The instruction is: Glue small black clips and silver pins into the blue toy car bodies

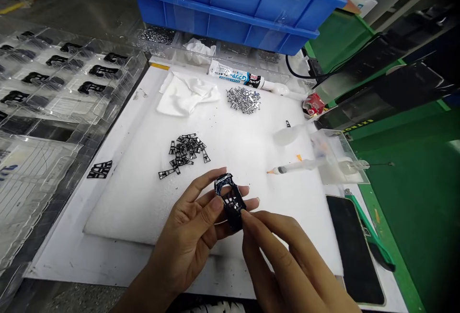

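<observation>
My left hand (194,224) is closed around a glossy black plastic part (235,214) with a round opening at its top and a latticed section below. The thumb presses the near side while the fingers support it from behind. My right hand (283,250) pinches at the part's lower right edge; whatever sits between those fingertips is too small or hidden to make out. Beyond my hands lies a pile of small black lattice pieces (187,147) on a white foam sheet (136,207). Farther back is a heap of tiny shiny metal pieces (244,99).
A white cloth (189,92) and a glue tube (237,74) lie at the back, before a blue bin (230,4). To the right are a syringe (294,166), a phone (354,250) and a green-handled cutter (381,250). Clear trays (68,97) of black parts stand left.
</observation>
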Demonstrator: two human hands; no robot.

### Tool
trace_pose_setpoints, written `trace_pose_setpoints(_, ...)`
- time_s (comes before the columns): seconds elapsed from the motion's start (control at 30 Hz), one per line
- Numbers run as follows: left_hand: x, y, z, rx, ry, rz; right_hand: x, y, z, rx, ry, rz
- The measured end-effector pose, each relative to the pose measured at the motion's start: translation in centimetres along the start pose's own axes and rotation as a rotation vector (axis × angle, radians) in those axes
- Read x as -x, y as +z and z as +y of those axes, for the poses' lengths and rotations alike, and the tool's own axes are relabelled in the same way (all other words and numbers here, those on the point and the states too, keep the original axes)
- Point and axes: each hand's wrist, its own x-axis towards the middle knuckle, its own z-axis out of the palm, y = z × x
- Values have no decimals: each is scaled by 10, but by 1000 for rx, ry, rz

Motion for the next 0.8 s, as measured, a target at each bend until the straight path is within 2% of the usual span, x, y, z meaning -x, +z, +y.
trace_pose_setpoints(0.1,0,1,1,-5,-12,-5,2,0,1,46,-40,-1)
trace_pose_setpoints(0.23,0,0,1,-19,-22,-19,-2,3,3,-4,-93,2)
trace_pose_setpoints(0.37,0,-2,0,-7,-16,-41,-10,5,0,-54,-39,71)
trace_pose_setpoints(0.5,0,-3,-1,4,0,-65,-10,6,-1,-50,-62,19)
trace_pose_setpoints(0.6,0,-4,-1,-17,6,-56,-6,6,2,-90,-16,33)
trace_pose_setpoints(0.7,0,-5,-2,-18,15,-51,-2,6,7,-139,-5,-44)
trace_pose_setpoints(0.8,1,-5,-1,-14,24,-38,-1,4,11,-125,-73,-163)
